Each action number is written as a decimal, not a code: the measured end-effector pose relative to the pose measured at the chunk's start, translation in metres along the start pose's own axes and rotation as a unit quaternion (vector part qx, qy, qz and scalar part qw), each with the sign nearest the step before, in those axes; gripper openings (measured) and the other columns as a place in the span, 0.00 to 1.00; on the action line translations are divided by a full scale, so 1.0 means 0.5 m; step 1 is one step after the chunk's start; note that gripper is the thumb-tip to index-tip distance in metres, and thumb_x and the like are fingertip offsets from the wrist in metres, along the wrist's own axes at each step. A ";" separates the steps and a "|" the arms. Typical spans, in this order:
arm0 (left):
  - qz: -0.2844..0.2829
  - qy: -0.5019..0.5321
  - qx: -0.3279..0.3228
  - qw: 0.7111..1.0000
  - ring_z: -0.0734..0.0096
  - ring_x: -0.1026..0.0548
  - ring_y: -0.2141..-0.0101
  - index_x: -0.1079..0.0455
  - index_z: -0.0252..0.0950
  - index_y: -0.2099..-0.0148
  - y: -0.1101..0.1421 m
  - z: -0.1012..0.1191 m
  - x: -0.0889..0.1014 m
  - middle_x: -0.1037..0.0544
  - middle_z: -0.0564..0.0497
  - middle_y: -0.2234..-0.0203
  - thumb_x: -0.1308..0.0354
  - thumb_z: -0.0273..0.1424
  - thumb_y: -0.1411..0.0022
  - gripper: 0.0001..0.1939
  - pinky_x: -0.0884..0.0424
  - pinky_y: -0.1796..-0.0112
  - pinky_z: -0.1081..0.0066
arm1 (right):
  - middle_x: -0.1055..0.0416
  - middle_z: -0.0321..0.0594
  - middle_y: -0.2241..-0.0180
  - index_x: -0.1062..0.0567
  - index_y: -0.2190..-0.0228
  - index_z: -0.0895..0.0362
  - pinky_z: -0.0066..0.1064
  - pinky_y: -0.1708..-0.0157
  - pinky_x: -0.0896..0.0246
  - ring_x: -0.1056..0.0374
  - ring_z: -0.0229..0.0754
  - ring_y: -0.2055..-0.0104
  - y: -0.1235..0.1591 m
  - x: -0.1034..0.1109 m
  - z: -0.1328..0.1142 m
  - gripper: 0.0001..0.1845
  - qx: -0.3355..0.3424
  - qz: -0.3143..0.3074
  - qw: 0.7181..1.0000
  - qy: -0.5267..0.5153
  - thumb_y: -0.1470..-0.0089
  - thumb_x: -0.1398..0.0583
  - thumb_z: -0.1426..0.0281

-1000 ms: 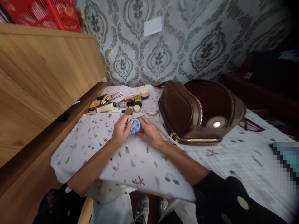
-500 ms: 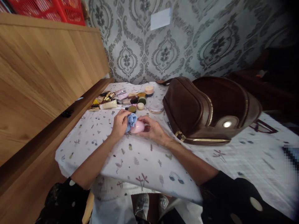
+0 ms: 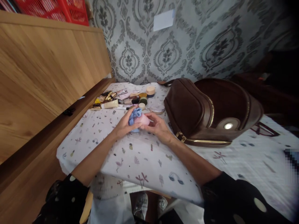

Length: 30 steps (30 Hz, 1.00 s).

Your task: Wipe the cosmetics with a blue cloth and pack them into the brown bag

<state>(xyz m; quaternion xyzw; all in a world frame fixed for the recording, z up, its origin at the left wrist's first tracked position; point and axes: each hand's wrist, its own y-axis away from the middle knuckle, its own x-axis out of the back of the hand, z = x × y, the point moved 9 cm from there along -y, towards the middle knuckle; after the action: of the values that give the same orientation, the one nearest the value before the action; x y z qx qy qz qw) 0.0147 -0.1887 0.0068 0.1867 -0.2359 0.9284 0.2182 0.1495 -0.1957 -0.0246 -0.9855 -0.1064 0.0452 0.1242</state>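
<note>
A smooth, rounded pink object is held between my two hands above the patterned cloth. My left hand grips a crumpled blue cloth and presses it against the pink object, its thumb lying along the near side. With thumb and fingers, my right hand pinches the pink object from the right. Just beyond my hands lie makeup items: a cream tube, a round compact, a small white-lidded jar and a jar with a pale lid.
A brown leather bag with gold zips stands open on the right. Glasses lie beyond it. Along the left runs a wooden cabinet with a red basket on top. The patterned wall closes off the back.
My left hand has shifted right with the blue cloth, and its thumb now lies across the front of the pink object. The pink object has moved slightly right and up.
</note>
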 end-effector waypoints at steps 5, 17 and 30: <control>-0.024 -0.046 -0.003 0.999 0.54 0.33 0.42 0.41 0.39 0.36 0.001 0.002 -0.009 0.32 0.43 0.41 0.37 0.41 0.39 0.33 0.37 0.41 0.60 | 0.27 0.37 0.59 0.30 0.59 0.52 0.39 0.57 0.29 0.28 0.43 0.61 0.000 -0.002 0.009 0.28 0.006 -0.003 0.998 0.058 0.62 0.28 0.60; -0.042 0.047 0.108 0.992 0.64 0.26 0.58 0.32 0.36 0.49 0.003 -0.050 -0.020 0.26 0.50 0.60 0.35 0.43 0.41 0.23 0.30 0.58 0.69 | 0.30 0.44 0.53 0.28 0.54 0.51 0.46 0.53 0.28 0.31 0.52 0.49 0.033 -0.025 -0.067 0.18 0.174 0.011 0.938 0.300 0.47 0.37 0.66; -0.036 0.080 0.088 0.992 0.62 0.26 0.56 0.33 0.36 0.46 0.001 -0.041 -0.012 0.26 0.49 0.58 0.33 0.45 0.44 0.29 0.28 0.58 0.71 | 0.25 0.37 0.62 0.29 0.60 0.53 0.40 0.59 0.29 0.28 0.42 0.64 0.004 -0.007 0.008 0.29 -0.001 -0.014 0.997 0.072 0.61 0.28 0.56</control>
<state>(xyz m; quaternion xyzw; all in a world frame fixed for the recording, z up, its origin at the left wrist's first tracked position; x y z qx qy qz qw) 0.0145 -0.1804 -0.0130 0.1391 -0.1283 0.9489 0.2525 0.1462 -0.1972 -0.0289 -0.9847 -0.1112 -0.0279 0.1315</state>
